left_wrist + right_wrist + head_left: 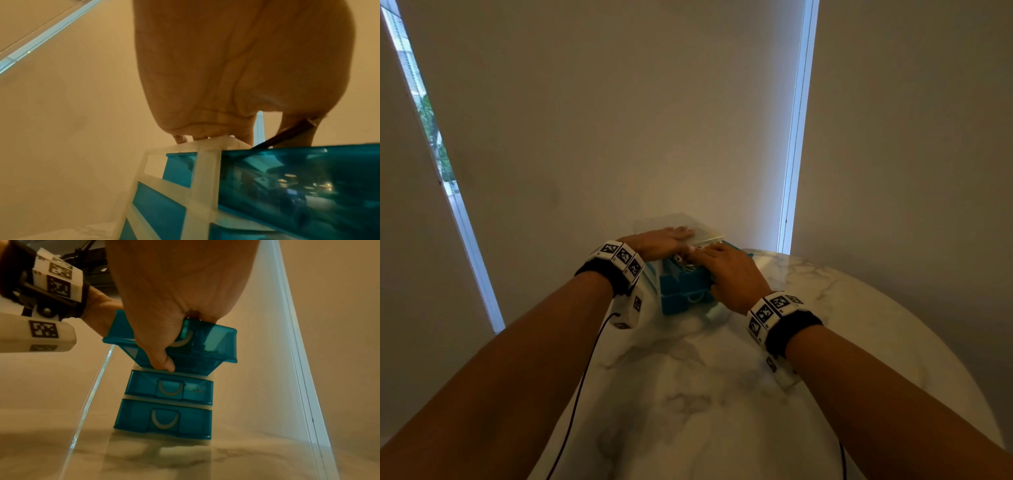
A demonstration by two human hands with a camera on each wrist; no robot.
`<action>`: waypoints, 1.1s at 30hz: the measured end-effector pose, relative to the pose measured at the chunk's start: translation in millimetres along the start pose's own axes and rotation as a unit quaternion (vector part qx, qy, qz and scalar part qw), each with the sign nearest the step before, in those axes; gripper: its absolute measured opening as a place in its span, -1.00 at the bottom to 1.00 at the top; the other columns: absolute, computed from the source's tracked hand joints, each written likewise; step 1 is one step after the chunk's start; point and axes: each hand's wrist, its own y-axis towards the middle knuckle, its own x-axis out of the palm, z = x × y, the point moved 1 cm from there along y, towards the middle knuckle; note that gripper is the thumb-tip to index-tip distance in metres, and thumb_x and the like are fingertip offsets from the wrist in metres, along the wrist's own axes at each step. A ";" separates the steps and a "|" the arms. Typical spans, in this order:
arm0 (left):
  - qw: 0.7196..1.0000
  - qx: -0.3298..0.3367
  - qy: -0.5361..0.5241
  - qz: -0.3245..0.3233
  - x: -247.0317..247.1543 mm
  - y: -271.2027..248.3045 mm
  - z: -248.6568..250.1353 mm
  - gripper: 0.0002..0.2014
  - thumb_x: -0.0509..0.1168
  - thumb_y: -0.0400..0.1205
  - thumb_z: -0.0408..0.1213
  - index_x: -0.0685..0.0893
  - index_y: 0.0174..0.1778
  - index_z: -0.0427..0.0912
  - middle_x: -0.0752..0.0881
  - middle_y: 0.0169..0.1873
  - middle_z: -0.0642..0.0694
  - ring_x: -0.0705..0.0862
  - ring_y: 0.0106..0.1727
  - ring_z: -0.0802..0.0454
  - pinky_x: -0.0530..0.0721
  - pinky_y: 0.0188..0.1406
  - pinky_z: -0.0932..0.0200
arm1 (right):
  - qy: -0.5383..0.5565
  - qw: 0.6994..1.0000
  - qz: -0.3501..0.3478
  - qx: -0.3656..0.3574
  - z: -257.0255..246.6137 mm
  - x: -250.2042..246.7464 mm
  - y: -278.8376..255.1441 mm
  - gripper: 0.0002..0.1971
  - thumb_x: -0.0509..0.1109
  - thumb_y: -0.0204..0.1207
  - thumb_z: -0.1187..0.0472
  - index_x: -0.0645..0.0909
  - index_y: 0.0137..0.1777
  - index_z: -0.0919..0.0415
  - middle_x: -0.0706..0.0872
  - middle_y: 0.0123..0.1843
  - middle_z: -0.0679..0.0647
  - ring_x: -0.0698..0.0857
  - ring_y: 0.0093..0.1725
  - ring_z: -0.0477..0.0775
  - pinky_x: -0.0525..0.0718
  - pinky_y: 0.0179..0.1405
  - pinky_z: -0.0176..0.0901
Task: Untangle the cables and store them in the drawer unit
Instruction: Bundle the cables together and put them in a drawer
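A small drawer unit (678,301) with a cloudy white frame (207,170) and teal drawers stands at the far side of the marble table. Its top drawer (213,340) is pulled out toward me, while the two lower drawers (164,417) are pushed in. My left hand (661,240) lies flat on the unit's top, fingers straight. My right hand (729,274) grips the top drawer's front, with fingers over the rim and the thumb (164,363) under the front. Pale cables (683,263) show inside the drawer. A dark cable (287,134) runs over its edge.
The round marble table (705,394) ends just behind the unit, close to a blind-covered window (619,120). A thin black wire (585,370) hangs from my left wrist band down toward me over the table's near edge.
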 end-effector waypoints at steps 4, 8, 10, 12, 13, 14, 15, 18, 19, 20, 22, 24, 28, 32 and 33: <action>1.000 0.014 0.014 0.004 -0.2 -5.1 -7.9 -0.30 0.09 0.87 0.18 0.02 0.90 0.09 -0.02 0.89 -0.02 -0.06 0.89 -0.08 -0.12 0.84 -0.14 | 0.025 0.999 0.020 -0.015 4.3 3.3 -2.2 -0.30 0.62 0.49 0.41 0.62 0.63 0.01 0.68 0.62 0.09 0.65 0.55 0.23 0.72 0.47 0.28; 0.999 0.016 0.028 -0.007 -1.1 -8.4 -3.1 -0.29 0.08 0.87 0.18 -0.01 0.90 0.08 -0.05 0.90 -0.02 -0.06 0.89 -0.07 -0.11 0.84 -0.14 | 0.064 0.997 0.042 -0.018 6.6 7.0 -4.6 -0.30 0.64 0.49 0.44 0.57 0.60 0.03 0.48 0.64 0.15 0.72 0.39 0.20 0.85 0.30 0.02; 0.999 0.009 0.034 -0.019 -2.8 -10.2 -3.6 -0.29 0.10 0.88 0.15 -0.02 0.90 0.07 -0.06 0.90 -0.03 -0.08 0.89 -0.08 -0.12 0.84 -0.16 | 0.054 0.997 0.043 -0.021 5.0 10.0 -6.5 -0.38 0.63 0.54 0.40 0.60 0.58 0.08 0.60 0.57 0.15 0.71 0.40 0.22 0.81 0.36 0.10; 1.000 0.005 0.006 -0.018 -4.1 -12.4 0.4 -0.35 0.12 0.91 0.00 0.05 0.90 -0.02 -0.02 0.89 -0.10 -0.05 0.89 -0.13 -0.10 0.85 -0.14 | 0.041 0.997 0.059 -0.012 5.2 11.4 -7.9 -0.44 0.63 0.54 0.37 0.67 0.53 0.11 0.70 0.51 0.13 0.72 0.40 0.23 0.75 0.43 0.15; 1.000 0.006 -0.018 -0.015 -5.9 -14.0 4.1 -0.39 0.13 0.91 -0.14 0.12 0.88 -0.17 0.05 0.88 -0.17 0.02 0.89 -0.18 -0.03 0.85 -0.11 | 0.020 0.997 0.071 -0.009 4.8 11.9 -8.1 -0.45 0.66 0.51 0.36 0.71 0.50 0.10 0.74 0.47 0.11 0.72 0.40 0.24 0.70 0.47 0.18; 0.999 0.000 -0.037 -0.012 -7.7 -16.2 8.2 -0.43 0.13 0.90 -0.27 0.21 0.84 -0.34 0.13 0.85 -0.25 0.11 0.87 -0.23 0.07 0.83 -0.08 | -0.003 0.997 0.079 -0.007 4.0 13.2 -7.7 -0.46 0.68 0.48 0.33 0.74 0.47 0.08 0.77 0.44 0.11 0.72 0.40 0.26 0.65 0.50 0.23; 0.999 -0.003 -0.036 -0.018 -9.7 -16.8 9.9 -0.47 0.11 0.88 -0.39 0.26 0.80 -0.43 0.16 0.84 -0.30 0.13 0.86 -0.26 0.11 0.82 -0.07 | -0.021 0.996 0.084 -0.004 2.1 15.1 -6.8 -0.46 0.70 0.46 0.31 0.76 0.45 0.07 0.76 0.43 0.12 0.69 0.42 0.29 0.61 0.51 0.27; 0.996 -0.010 -0.072 -0.046 -13.9 -11.5 -4.8 -0.40 0.05 0.85 -0.53 0.10 0.83 -0.21 -0.01 0.87 -0.24 -0.07 0.89 -0.22 -0.06 0.79 -0.04 | 0.007 0.997 0.075 0.015 -1.1 19.7 -3.2 -0.46 0.69 0.50 0.32 0.76 0.50 0.10 0.63 0.51 0.18 0.56 0.48 0.34 0.66 0.49 0.24; 0.996 0.000 -0.077 -0.051 -15.4 -13.0 -6.8 -0.38 0.09 0.85 -0.49 0.11 0.85 -0.12 -0.02 0.88 -0.17 -0.10 0.89 -0.16 -0.12 0.80 -0.06 | 0.018 0.997 0.069 0.018 0.2 19.6 -1.5 -0.46 0.67 0.51 0.34 0.75 0.51 0.10 0.59 0.53 0.19 0.54 0.49 0.33 0.66 0.50 0.21; 0.994 -0.004 -0.089 -0.062 -17.1 -17.5 -4.2 -0.36 0.14 0.85 -0.42 0.15 0.86 -0.05 -0.02 0.88 -0.09 -0.10 0.89 -0.10 -0.16 0.81 -0.07 | 0.023 0.998 0.061 0.018 1.8 19.0 -0.3 -0.45 0.65 0.53 0.35 0.74 0.52 0.09 0.56 0.54 0.18 0.52 0.49 0.32 0.65 0.50 0.19; 0.995 -0.003 -0.074 -0.070 -19.4 -17.9 1.1 -0.30 0.26 0.83 -0.30 0.13 0.88 0.06 -0.02 0.89 0.01 -0.11 0.89 -0.03 -0.19 0.82 -0.08 | 0.013 0.999 0.040 0.016 4.8 17.8 2.3 -0.44 0.61 0.57 0.36 0.72 0.56 0.05 0.53 0.57 0.14 0.48 0.51 0.30 0.62 0.50 0.17; 0.997 -0.005 -0.052 -0.062 -20.4 -17.3 5.0 -0.26 0.33 0.81 -0.23 0.13 0.87 0.14 0.02 0.88 0.05 -0.05 0.89 -0.03 -0.13 0.82 -0.07 | 0.003 1.000 0.025 0.010 5.6 16.6 6.6 -0.42 0.60 0.58 0.36 0.68 0.60 0.02 0.51 0.59 0.14 0.45 0.52 0.30 0.60 0.50 0.17; 0.999 -0.018 -0.044 0.002 -18.1 -11.0 -5.5 -0.31 0.46 0.72 -0.13 0.38 0.75 0.36 0.26 0.84 0.08 0.20 0.83 -0.09 0.07 0.84 -0.14 | 0.015 1.000 -0.001 -0.007 8.4 12.6 14.1 -0.31 0.63 0.53 0.40 0.61 0.64 0.01 0.50 0.57 0.17 0.48 0.47 0.29 0.62 0.46 0.13; 0.997 -0.011 -0.079 0.022 -13.7 -10.8 -7.3 -0.39 0.41 0.74 -0.22 0.50 0.68 0.38 0.32 0.82 0.06 0.25 0.82 -0.13 0.12 0.85 -0.24 | 0.075 0.997 -0.034 -0.007 22.2 2.0 10.9 -0.29 0.76 0.44 0.21 0.60 0.59 0.15 0.55 0.57 0.12 0.60 0.43 0.19 0.72 0.45 0.10; 0.996 -0.010 -0.085 0.020 -13.1 -11.7 -6.6 -0.38 0.40 0.74 -0.24 0.49 0.69 0.37 0.30 0.82 0.06 0.23 0.83 -0.12 0.09 0.86 -0.25 | 0.080 0.996 -0.050 -0.011 25.8 -2.8 10.9 -0.30 0.77 0.43 0.17 0.63 0.57 0.18 0.56 0.56 0.10 0.62 0.41 0.16 0.72 0.46 0.07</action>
